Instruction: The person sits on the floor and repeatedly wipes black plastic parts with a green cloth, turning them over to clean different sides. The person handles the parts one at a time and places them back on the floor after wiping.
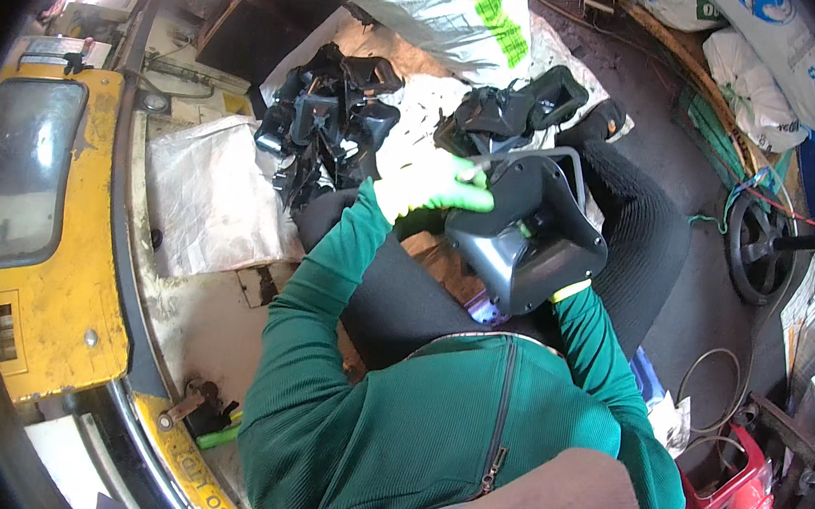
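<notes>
A black moulded plastic housing [537,259], hollow with flared walls and small holes along its rim, is tilted above my lap. My right hand [571,291] is under its near right side; only the pale glove cuff shows clearly, the fingers hidden by the housing. At the far left rim, my left hand [438,187], in a white and light green glove, is closed with thumb and fingers together on a grey curved strip [566,156]. That strip arcs over the housing's far edge. Whether it is joined to the housing I cannot tell.
Beyond my knees lie a heap of black plastic parts [323,114] and more black parts [509,112] on a pale sheet. A large white sack [431,11] stands behind. At left is a yellow machine [78,311]; at right, a black handwheel [761,251] and a red plastic stool [743,493].
</notes>
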`<act>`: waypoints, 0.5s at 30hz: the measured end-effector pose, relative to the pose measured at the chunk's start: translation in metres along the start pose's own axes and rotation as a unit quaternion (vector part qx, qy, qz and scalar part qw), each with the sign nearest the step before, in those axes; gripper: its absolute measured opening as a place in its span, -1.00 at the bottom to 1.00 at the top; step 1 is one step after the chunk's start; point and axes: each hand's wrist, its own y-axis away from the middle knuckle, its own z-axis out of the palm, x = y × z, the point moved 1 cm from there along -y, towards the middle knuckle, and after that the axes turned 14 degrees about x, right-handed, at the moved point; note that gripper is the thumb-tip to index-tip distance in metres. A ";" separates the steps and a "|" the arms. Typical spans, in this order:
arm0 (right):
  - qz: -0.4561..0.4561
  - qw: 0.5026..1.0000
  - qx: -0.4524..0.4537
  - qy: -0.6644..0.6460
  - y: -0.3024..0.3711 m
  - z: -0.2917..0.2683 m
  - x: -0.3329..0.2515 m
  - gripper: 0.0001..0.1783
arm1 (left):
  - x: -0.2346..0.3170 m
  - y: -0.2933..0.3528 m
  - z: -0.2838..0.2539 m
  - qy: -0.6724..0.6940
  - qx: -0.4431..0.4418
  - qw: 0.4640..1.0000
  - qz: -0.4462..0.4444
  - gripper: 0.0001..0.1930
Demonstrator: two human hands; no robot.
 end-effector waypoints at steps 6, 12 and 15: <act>0.048 0.992 0.098 0.058 -0.037 0.008 -0.082 -0.50 | -0.020 -0.022 -0.053 0.094 0.076 0.992 -0.034 -0.42; -0.132 0.926 0.065 0.347 -0.168 -0.031 -0.151 -0.52 | -0.160 -0.118 -0.044 -0.177 0.166 0.968 -0.069 -0.65; -0.187 0.801 0.097 0.560 -0.260 -0.059 -0.166 -0.62 | -0.238 -0.169 0.022 -0.345 0.164 0.924 0.024 -0.74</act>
